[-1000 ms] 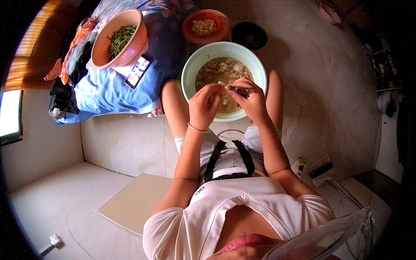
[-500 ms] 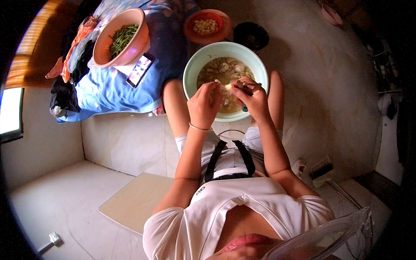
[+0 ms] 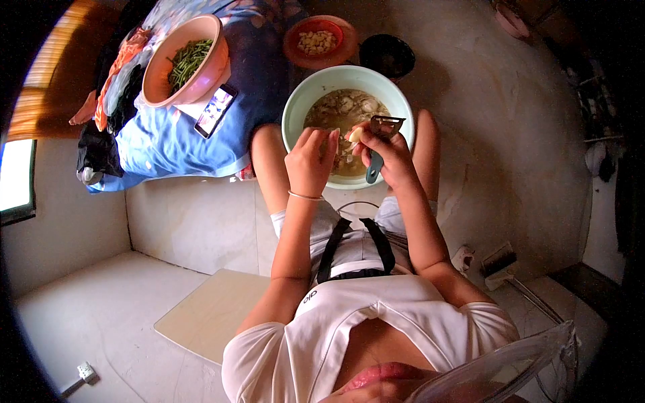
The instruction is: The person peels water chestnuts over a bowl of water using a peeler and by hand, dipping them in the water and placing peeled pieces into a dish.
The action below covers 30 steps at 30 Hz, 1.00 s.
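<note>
The basin (image 3: 293,111) is round, pale green and smooth, probably plastic. Part-filled with cloudy liquid (image 3: 345,121), it should be heavy; hold opposite sides of the rim. The left hand (image 3: 310,163) is over the left side, fingers curled toward the thumb; whether they pinch anything cannot be told. The right hand (image 3: 390,156), over the right side, is clamped on the peeler (image 3: 375,166) and the clove (image 3: 355,136). The peeler, dark-headed, its green handle directed toward the near rim, should be stiff and light; grip the handle. The pale, rounded clove, above the basin's middle, should be light, firm and slippery; pinch its sides.
</note>
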### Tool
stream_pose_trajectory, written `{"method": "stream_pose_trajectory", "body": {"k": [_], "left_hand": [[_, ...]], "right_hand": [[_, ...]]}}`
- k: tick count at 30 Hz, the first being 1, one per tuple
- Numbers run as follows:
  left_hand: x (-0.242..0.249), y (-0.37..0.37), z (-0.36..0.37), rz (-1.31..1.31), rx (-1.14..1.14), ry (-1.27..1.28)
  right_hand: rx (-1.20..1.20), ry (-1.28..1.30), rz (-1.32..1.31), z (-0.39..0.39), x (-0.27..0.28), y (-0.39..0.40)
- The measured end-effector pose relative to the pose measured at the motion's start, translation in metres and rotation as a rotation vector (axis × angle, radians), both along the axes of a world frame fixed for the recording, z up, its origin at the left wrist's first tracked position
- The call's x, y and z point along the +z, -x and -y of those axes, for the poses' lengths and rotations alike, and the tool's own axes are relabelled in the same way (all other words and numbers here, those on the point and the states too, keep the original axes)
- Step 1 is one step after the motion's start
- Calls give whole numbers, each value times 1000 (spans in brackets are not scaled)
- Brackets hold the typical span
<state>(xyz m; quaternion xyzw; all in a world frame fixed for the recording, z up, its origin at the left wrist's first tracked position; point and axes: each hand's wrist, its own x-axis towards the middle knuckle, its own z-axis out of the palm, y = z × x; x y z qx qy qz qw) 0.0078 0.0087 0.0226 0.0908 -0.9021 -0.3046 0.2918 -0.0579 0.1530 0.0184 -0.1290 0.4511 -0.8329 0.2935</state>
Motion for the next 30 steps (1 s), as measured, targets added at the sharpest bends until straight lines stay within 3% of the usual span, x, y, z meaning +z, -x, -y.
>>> {"method": "stream_pose_trajectory", "body": {"k": [2,4,7,10,26,30], "left_hand": [[5,1,-1,-57,-5,-52],[6,-1,0,-57,-134,-446],[7,-4,-1,5,-280,-668],[11,-5,-1,14,-304,-540],[4,-4,0,-2,-338,-637],[8,-4,-4,-10,-265,-478]], "right_hand": [[-13,-43,9,-1,-2,-1],[-24,-70,15,-1,-1,-2],[-43,-107,-6,0,-6,-3],[-22,-120,-44,-1,-4,-2],[53,-137,-16,-5,-8,1],[50,-114,25,-4,-5,1]]}}
